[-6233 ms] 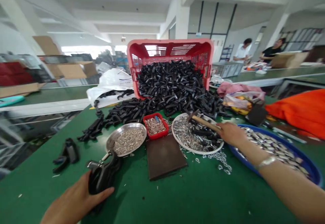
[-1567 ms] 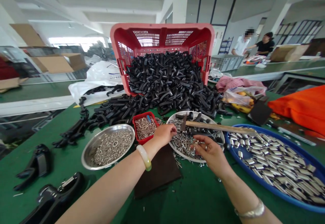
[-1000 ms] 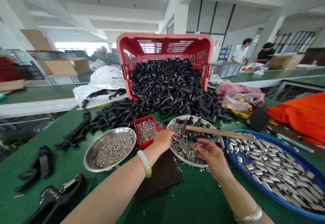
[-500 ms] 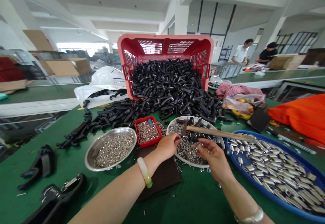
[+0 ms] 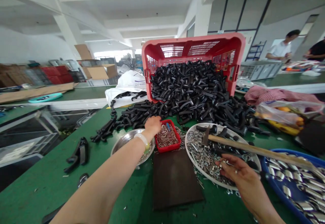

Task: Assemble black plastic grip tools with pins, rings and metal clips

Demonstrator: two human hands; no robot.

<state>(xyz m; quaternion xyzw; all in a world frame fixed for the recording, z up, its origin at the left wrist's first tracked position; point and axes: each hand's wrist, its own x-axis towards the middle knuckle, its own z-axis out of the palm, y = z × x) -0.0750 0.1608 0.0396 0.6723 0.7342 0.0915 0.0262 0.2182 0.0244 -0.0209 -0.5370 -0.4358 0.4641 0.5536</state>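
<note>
Tub [image 5: 169, 147] of pins [image 5: 166, 136] — left fingers [image 5: 153, 119], grip unclear — right fingers [image 5: 236, 161] pinching metal bits [image 5: 224, 163] over plate [image 5: 187, 144] of washers [image 5: 200, 159]

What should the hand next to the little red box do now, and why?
Maybe the left hand should pick one part from the black pile. It appears right by the pile's near edge, just left of the red box, while the right hand pinches small metal pieces. I can't tell whether the left one is holding anything.
</note>
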